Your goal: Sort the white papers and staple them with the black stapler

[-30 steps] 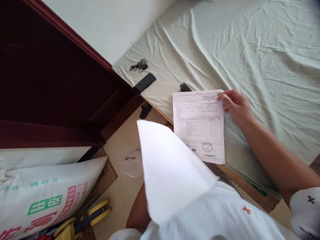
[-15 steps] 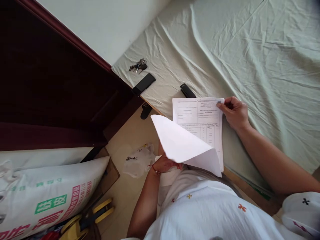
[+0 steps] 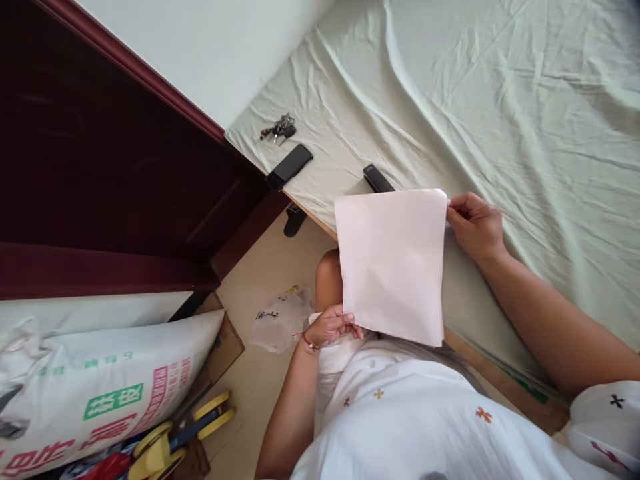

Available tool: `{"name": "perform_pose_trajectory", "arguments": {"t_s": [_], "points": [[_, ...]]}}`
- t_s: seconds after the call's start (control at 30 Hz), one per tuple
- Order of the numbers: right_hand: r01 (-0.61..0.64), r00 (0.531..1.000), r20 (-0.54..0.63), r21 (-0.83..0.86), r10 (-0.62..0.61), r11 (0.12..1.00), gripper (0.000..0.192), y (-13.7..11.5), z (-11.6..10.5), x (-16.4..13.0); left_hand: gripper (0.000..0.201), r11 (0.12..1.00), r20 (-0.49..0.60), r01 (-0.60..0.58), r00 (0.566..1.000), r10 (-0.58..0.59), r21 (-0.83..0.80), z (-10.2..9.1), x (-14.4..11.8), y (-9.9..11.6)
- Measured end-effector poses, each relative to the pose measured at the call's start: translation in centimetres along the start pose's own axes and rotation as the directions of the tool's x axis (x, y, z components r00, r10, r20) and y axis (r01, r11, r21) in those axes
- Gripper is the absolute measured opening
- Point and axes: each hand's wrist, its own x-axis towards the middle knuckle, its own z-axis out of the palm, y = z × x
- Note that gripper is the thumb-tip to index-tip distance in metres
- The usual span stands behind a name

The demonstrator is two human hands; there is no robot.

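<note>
A stack of paper rests partly over the bed edge and partly over my lap, its top sheet showing a blank white side. My left hand is closed on its lower left corner, thumb on top. At the upper right corner, my right hand pinches the paper's edge between thumb and bent fingers. Just beyond the top edge lies a black stapler-like object, its near end covered by the paper.
A bunch of keys and a black phone-like case lie on the pale green sheet. A clear plastic bag is on the floor. Lower left stand a large white printed sack and a yellow-wheeled item.
The lifted top sheet has fallen flat, covering the printed page with its blank side. My left hand now shows on the lower left corner; my right hand has barely shifted.
</note>
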Motion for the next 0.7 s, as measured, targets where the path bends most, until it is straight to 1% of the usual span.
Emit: {"name": "perform_pose_trajectory", "arguments": {"t_s": [0.1,0.17,0.23,0.3,0.37,0.47,0.6,0.7], "points": [[0.101,0.993,-0.049,-0.068,-0.104,0.993,0.017,-0.4,0.0,-0.1,0.043,1.0,-0.004,-0.002,1.0,0.002,-0.004,0.4,0.2,0.2],[0.179,0.976,-0.104,-0.099,-0.189,0.979,0.017,-0.8,0.0,-0.3,0.042,1.0,0.001,-0.005,1.0,0.005,-0.028,0.5,0.3,0.3],[0.215,0.963,-0.135,-0.129,-0.232,0.968,0.018,-1.1,0.0,-0.4,0.04,0.999,0.002,-0.004,1.0,0.004,-0.047,0.6,0.4,0.3],[0.191,0.97,-0.124,-0.133,-0.208,0.973,0.018,-1.4,-0.1,-0.7,0.04,0.999,-0.004,-0.003,1.0,0.003,-0.051,0.6,0.4,0.3],[0.134,0.983,-0.112,-0.111,-0.147,0.985,0.02,-1.5,-0.1,-0.9,0.04,0.999,-0.01,-0.007,1.0,0.006,-0.047,0.7,0.3,0.3],[0.096,0.985,-0.134,-0.079,-0.106,0.992,0.026,-1.5,0.0,-1.1,0.04,0.999,-0.014,-0.02,1.0,0.02,-0.036,0.7,0.3,0.4],[0.155,0.976,-0.141,-0.102,-0.169,0.983,0.024,-1.9,-0.1,-1.1,0.039,0.999,-0.027,-0.029,0.999,0.028,-0.027,0.8,0.4,0.4],[0.192,0.967,-0.148,-0.108,-0.207,0.975,0.021,-3.3,-0.4,-1.2,0.04,0.999,-0.042,-0.028,0.999,0.026,-0.033,0.8,0.6,0.3]]}}
